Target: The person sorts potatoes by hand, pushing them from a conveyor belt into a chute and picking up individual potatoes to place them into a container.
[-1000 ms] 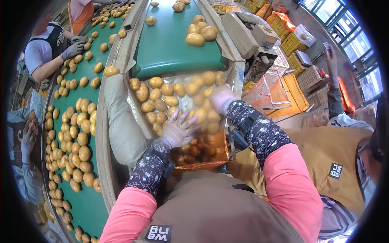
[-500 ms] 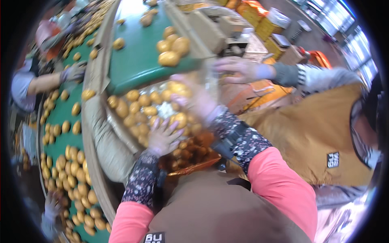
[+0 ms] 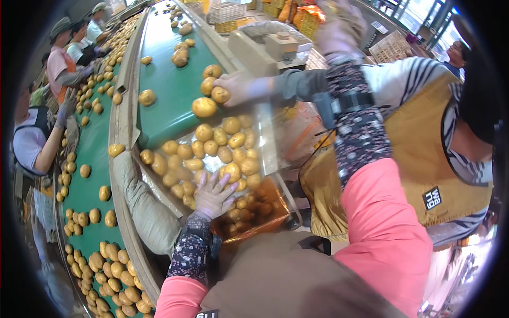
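Potatoes (image 3: 225, 154) lie heaped on a tray-like chute (image 3: 269, 143) below the end of a green conveyor belt (image 3: 164, 98). My left hand (image 3: 213, 197), in a thin pale glove, rests open on the lower potatoes with its fingers spread. Beyond a co-worker's arm, my right hand (image 3: 342, 29) is raised at the top of the view. It is blurred and looks closed, with a yellowish patch at its fingers that I cannot make out. Below the chute, an orange-lined crate (image 3: 289, 204) holds more potatoes, close to my body.
A co-worker's gloved hand (image 3: 241, 87) reaches over the belt's end from the right, at a few potatoes. Left, a second green belt (image 3: 87, 183) carries many potatoes past several people. A padded grey-green roll (image 3: 146, 204) lies along the frame. Crates (image 3: 228, 11) stand behind.
My right hand has swung from the chute up to the far right. My left hand stays on the potatoes. The co-worker's hand has moved left to potatoes at the belt's end.
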{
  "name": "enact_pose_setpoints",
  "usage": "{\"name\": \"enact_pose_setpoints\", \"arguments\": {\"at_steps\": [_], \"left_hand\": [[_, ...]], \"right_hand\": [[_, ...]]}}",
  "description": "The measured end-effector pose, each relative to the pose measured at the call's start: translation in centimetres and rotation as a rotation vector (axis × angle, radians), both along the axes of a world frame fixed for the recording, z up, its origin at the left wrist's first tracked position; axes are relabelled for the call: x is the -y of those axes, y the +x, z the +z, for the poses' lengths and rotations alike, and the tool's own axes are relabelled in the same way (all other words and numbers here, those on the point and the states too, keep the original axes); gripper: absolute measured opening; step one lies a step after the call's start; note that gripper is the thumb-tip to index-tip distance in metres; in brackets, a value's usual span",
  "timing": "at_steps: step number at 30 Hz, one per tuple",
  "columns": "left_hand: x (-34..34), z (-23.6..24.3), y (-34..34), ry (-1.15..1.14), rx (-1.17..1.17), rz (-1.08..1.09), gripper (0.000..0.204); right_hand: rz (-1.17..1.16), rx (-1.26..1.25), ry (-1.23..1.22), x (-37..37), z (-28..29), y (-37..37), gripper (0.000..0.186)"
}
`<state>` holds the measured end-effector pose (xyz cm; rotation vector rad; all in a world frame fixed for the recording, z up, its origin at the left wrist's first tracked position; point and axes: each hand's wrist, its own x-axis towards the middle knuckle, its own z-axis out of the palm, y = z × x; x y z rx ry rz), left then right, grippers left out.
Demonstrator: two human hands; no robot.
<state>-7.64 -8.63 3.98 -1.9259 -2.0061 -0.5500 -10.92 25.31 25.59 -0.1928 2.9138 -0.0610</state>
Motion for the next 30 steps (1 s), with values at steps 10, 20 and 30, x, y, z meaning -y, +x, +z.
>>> {"name": "enact_pose_setpoints", "arguments": {"at_steps": [10,20,30], "left_hand": [[1.4,-0.3,-0.9,-0.065,0.029,0.054,0.049],[2.2,0.1,-1.2,-0.138,0.041,0.063,0.055],[2.5,0.3,-1.0,-0.137,0.058,0.066,0.050]], "right_hand": [[-0.007,-0.554,-0.604,11.1,0.3,10.8,0.039],[-0.237,-0.303,-0.051,13.4,-12.7,8.8,0.040],[-0.089,-0.244,-0.538,11.2,-12.4,7.3,0.061]]}}
